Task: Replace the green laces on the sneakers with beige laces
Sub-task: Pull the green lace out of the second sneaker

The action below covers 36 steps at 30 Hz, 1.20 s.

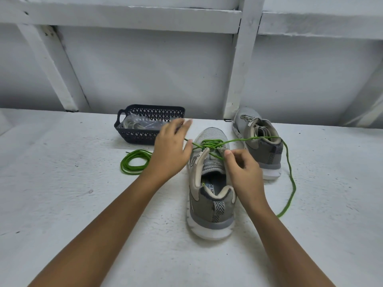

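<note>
Near sneaker point(214, 214) lies between the hands, long axis pointing away. Right hand point(244, 172), nearer, pinches the green lace point(209, 144) at the eyelets; left hand point(170, 154) alongside, fingers extended (grip blurred, indeterminate).

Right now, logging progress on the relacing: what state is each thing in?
Near sneaker: threaded lace loosened, half out.
Far sneaker: unlaced.
Coiled green lace: loose on the table.
Basket: holds bagged laces.
Right hand: pinches the threaded lace.
Left hand: fingers spread, blurred; grip unclear.
</note>
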{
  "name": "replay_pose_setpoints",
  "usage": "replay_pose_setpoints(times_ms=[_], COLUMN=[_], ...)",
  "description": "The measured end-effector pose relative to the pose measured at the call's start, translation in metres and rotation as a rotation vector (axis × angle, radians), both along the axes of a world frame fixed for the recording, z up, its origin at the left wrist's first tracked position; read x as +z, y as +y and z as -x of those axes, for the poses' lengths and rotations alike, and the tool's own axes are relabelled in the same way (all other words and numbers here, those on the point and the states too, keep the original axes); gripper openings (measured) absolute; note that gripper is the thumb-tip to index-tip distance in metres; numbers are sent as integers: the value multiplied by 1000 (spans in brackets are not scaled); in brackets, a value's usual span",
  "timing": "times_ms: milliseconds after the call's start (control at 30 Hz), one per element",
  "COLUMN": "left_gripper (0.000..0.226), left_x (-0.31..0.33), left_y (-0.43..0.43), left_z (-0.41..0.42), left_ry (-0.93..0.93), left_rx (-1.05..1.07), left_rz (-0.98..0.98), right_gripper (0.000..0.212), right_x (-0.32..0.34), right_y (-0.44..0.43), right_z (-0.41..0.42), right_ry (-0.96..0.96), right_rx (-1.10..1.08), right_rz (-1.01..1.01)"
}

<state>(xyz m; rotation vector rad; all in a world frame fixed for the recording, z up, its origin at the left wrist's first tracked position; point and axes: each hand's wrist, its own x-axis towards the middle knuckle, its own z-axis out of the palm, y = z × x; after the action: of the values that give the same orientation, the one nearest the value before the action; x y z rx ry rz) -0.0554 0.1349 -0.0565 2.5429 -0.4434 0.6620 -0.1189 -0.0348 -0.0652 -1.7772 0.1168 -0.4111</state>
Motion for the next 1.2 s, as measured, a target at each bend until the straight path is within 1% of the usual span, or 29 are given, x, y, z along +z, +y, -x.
replay_pose_setpoints(times_ms=[33, 100, 167, 233, 267, 300, 367, 400, 433, 467, 500, 567, 600, 633, 667, 700, 733, 767, 800, 867, 933, 967, 1067, 1100, 1133, 1167, 1200], left_gripper=[42, 29, 19, 14, 12, 12, 13, 15, 15, 13, 16, 36, 39, 37, 33, 28, 24, 20, 18, 16, 16, 15, 9, 8, 12, 21, 27], left_x=[0, 0, -2, 0, 1, 4, 9, 10, 11, 10, 9, 4, 2, 1, 0, 1, 1, -1, -2, -3, -1, 0, 8, 10, 11, 12, 10], left_y=[-2, -7, -10, -11, -11, -10, -6, -4, -2, -1, 0, 1, 1, 0, -2, -5, -9, -12, -13, -15, -14, -11, 0, 3, 5, 6, 7], left_z=[0, 2, 2, 2, 2, 2, -2, -4, -5, -6, -4, -1, 0, 0, -1, 1, 2, 3, 3, 2, 1, -1, -7, -9, -8, -7, -5], left_ry=[27, 154, 233, 226, 225, 250, 318, 338, 339, 307, 251, 54, -45, -102, -75, 25, 134, 198, 207, 167, 155, 155, 158, 169, 164, 124, 50], left_rx=[-55, -121, -132, -123, -85, -16, 127, 179, 207, 211, 196, 105, 48, -2, -43, -65, -81, -92, -94, -95, -21, 53, 249, 268, 259, 222, 162], left_rz=[-28, -44, 28, 127, 235, 413, 892, 1054, 1082, 999, 858, 493, 309, 154, 42, -19, -17, 24, 64, 127, 237, 344, 816, 897, 878, 776, 620], right_gripper=[14, 13, 13, 13, 13, 13, 13, 13, 13, 12, 12, 12, 13, 13, 13, 13, 13, 13, 13, 14, 14, 14, 13, 13, 13, 13, 13], right_x=[0, 0, 0, 0, 0, -1, -1, -1, -1, -1, -1, -1, -1, -1, -1, -1, -1, -1, -2, -2, -2, -2, -1, -2, -2, -2, -2], right_y=[0, 0, 0, -1, -1, -1, -1, -1, -1, -1, -1, -1, 0, 0, 0, -1, -1, -1, 0, -1, -1, -1, -1, -1, -1, -1, -1], right_z=[0, 0, 0, 0, 0, 0, 0, 0, 0, 0, 0, 0, 0, 0, -1, 0, -1, -1, -1, -1, -1, -1, -1, -1, -1, -1, -1], right_ry=[0, -1, 3, 5, 7, 8, 6, 5, 6, 8, 8, 7, 7, 5, 3, 1, 0, 1, 1, 2, 3, 5, 6, 8, 10, 11, 11], right_rx=[0, -1, 0, 1, 3, 5, 7, 6, 6, 6, 7, 7, 7, 8, 7, 6, 6, 6, 6, 3, 6, 10, 9, 6, 4, 4, 6], right_rz=[-2, -4, -4, -7, -7, -6, -11, -13, -14, -16, -19, -22, -22, -20, -19, -19, -20, -20, -20, -20, -21, -22, -20, -18, -18, -17, -17])
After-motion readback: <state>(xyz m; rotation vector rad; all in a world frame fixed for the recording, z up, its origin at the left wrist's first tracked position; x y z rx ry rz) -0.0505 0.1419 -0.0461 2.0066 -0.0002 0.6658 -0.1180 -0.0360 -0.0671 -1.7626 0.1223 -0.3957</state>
